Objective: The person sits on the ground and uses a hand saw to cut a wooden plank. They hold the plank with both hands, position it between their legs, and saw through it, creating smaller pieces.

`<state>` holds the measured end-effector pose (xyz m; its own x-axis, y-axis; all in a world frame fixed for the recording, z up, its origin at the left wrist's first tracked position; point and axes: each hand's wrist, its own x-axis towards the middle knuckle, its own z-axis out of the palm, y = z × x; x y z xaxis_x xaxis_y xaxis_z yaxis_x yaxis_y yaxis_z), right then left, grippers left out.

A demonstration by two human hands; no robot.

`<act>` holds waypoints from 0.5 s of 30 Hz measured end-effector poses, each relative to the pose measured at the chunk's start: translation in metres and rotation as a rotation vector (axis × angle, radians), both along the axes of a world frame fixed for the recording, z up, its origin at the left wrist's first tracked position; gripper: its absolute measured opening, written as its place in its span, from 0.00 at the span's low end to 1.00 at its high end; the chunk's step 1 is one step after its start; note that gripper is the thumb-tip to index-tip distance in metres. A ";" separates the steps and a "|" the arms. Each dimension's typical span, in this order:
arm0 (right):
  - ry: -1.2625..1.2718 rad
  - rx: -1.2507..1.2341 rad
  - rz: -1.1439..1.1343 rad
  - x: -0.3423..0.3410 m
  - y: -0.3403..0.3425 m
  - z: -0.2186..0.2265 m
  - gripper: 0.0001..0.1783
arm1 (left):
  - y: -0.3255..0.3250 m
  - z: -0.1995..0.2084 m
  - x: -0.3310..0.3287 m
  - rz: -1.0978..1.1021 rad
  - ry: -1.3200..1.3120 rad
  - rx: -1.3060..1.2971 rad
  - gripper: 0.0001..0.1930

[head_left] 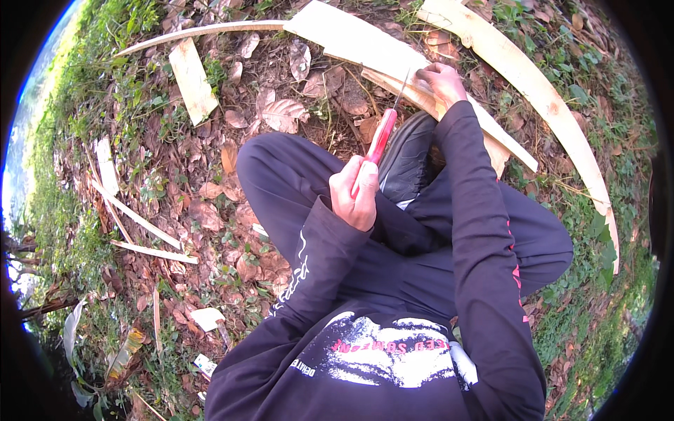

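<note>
My left hand (356, 192) is closed around the handle of a red-handled tool (382, 135). Its thin metal blade, or shaft, points away from me, and the tip lies over a pale wooden board (365, 43); edge-on, its exact kind does not show. My right hand (444, 84) grips the board near its right end, fingers curled over the edge and partly hidden. Under that hand a narrow wood strip (502, 137) runs down to the right. Below the board is my dark shoe (408, 158), between my crossed legs.
A long wooden plank (544, 95) curves along the right. At the left lie a short board (193, 81), a thin strip (137, 216) and other wood scraps. Dry leaves (284, 114) and green plants (77, 126) cover the ground.
</note>
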<state>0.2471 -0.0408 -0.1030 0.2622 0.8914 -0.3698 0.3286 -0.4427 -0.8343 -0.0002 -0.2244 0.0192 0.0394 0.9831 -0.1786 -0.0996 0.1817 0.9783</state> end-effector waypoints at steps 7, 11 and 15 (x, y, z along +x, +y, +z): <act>-0.021 -0.010 0.028 0.001 0.002 -0.003 0.18 | -0.001 -0.002 0.002 -0.008 0.002 -0.012 0.15; 0.013 -0.003 0.022 0.001 0.002 -0.006 0.19 | -0.001 0.001 0.002 -0.020 0.008 -0.013 0.14; -0.056 -0.021 0.032 0.005 0.005 -0.013 0.21 | -0.002 -0.001 0.002 -0.106 0.030 0.012 0.13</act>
